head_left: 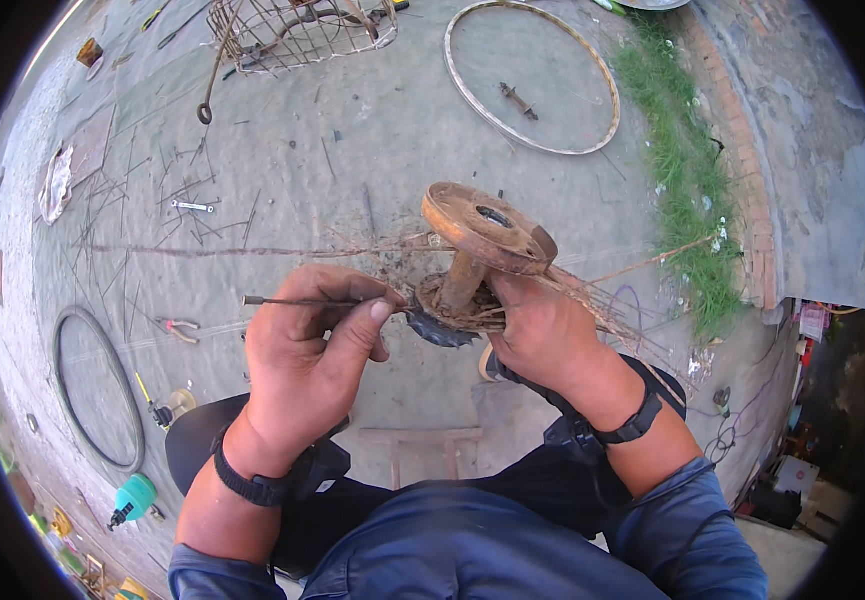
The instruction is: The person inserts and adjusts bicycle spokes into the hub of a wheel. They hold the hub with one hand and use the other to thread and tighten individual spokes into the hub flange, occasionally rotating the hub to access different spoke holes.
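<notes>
A rusty wheel hub (pixel 465 285), with a broad round drum (pixel 488 232) at its upper end, is held tilted above the ground in front of me. My right hand (pixel 545 325) is closed around its right side, close to the lower flange. Several loose rusty spokes (pixel 608 315) fan out from the hub past this hand. My left hand (pixel 318 335) pinches a thin dark spoke (pixel 298 302) with a thicker end pointing left. Its other end reaches toward the lower flange; whether it passes through a hole I cannot tell. A dark toothed sprocket (pixel 443 330) shows beneath the flange.
A bare wheel rim (pixel 463 85) surrounds an axle (pixel 519 101). Cut spokes lie scattered near a wrench (pixel 193 206) and pliers (pixel 181 330). A tyre (pixel 65 400) and green bottle (pixel 134 499) are at left, a wire basket (pixel 298 40) far off, grass (pixel 688 190) at right.
</notes>
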{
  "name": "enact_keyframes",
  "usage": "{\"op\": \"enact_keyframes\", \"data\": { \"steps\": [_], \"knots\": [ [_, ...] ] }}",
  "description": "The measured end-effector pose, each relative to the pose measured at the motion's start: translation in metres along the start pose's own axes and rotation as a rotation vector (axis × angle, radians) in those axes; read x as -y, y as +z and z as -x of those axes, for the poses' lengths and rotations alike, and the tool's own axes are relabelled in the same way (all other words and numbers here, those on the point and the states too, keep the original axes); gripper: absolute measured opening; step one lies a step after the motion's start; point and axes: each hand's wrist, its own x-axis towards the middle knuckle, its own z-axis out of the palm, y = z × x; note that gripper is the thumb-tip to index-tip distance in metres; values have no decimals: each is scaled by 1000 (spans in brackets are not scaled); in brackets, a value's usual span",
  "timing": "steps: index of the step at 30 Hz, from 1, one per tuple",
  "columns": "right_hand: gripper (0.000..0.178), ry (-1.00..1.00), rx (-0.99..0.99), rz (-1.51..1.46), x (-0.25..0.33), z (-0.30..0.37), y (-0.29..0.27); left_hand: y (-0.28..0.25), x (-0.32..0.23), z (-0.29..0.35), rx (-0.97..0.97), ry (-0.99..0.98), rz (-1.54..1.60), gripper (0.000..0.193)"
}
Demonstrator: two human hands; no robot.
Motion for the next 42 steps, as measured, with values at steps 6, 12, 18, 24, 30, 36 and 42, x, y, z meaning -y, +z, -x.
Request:
{"op": "enact_keyframes", "data": {
  "steps": [6, 12, 18, 24, 30, 36, 42],
  "knots": [
    [41, -55, -110, -1, 3, -3, -1, -2, 7, -6, -4, -140, 104, 15],
    [27, 13, -45, -88, 7, -4, -7, 0, 9, -8, 4, -200, 139, 16],
    [28, 70, 53, -119, 6, -3, -8, 4, 14, -8, -22, -204, 146, 15],
    [31, 29, 38, -131, 1, 0, -3, 6, 19, -7, -37, -244, 191, 15],
    [32, 17, 9, -110, 0, -1, -2, 2, 18, -8, -57, -234, 208, 15],
    [31, 10, 25, -83, 0, -1, -2, 1, 17, -9, -38, -174, 202, 13],
    [26, 16, 6, -116, 0, -3, -1, 2, 15, -7, -24, -177, 150, 13]
  ]
}}
